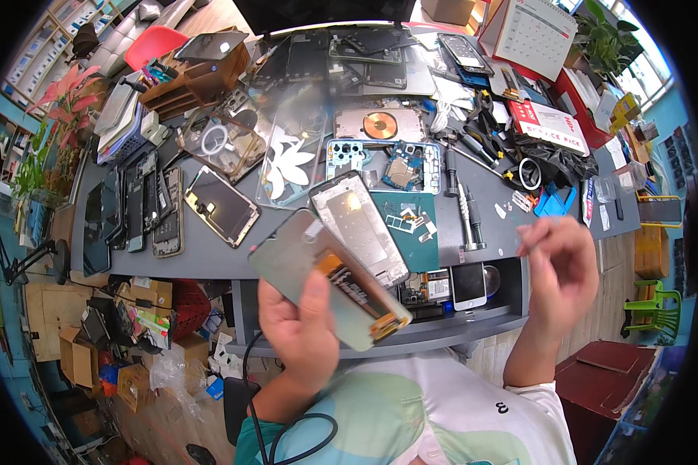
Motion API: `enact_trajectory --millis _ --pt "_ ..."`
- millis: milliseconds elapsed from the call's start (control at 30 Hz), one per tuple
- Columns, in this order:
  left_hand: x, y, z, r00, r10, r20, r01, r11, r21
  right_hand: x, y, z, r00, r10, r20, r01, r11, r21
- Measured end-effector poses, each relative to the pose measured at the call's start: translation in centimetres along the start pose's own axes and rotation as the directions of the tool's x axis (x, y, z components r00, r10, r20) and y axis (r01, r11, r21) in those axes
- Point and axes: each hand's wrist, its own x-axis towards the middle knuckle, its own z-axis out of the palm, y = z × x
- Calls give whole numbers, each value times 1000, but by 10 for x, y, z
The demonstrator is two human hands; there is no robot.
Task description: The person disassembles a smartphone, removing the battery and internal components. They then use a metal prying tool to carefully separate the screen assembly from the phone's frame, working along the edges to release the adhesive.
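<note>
Your left grip [301,329] pinches a screen [329,283] overlapping a frame [358,225]; your right grip [560,267] curls right of the screwdrivers [475,221]; I cannot tell if it pinches anything.

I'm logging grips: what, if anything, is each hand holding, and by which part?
The left hand grips a phone screen panel by its near long edge. Whether the right hand pinches anything cannot be told.

A bright window [648,75] and blue walls [19,225] border the plank floor [613,267], green chair [653,311] and grey sofa [124,40].
</note>
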Motion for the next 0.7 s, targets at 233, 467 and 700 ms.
enact_trajectory --millis 233,467,700 --pt "34 4 -11 975 -181 -130 145 958 -249 24 75 -41 960 269 -78 -277 871 -406" --pt "44 3 -27 954 -162 -250 162 987 -22 26 89 -40 994 -6 108 54 893 -447" --pt "60 -1 -41 913 -29 -406 149 952 268 32 89 -44 963 -8 269 118 911 -395"
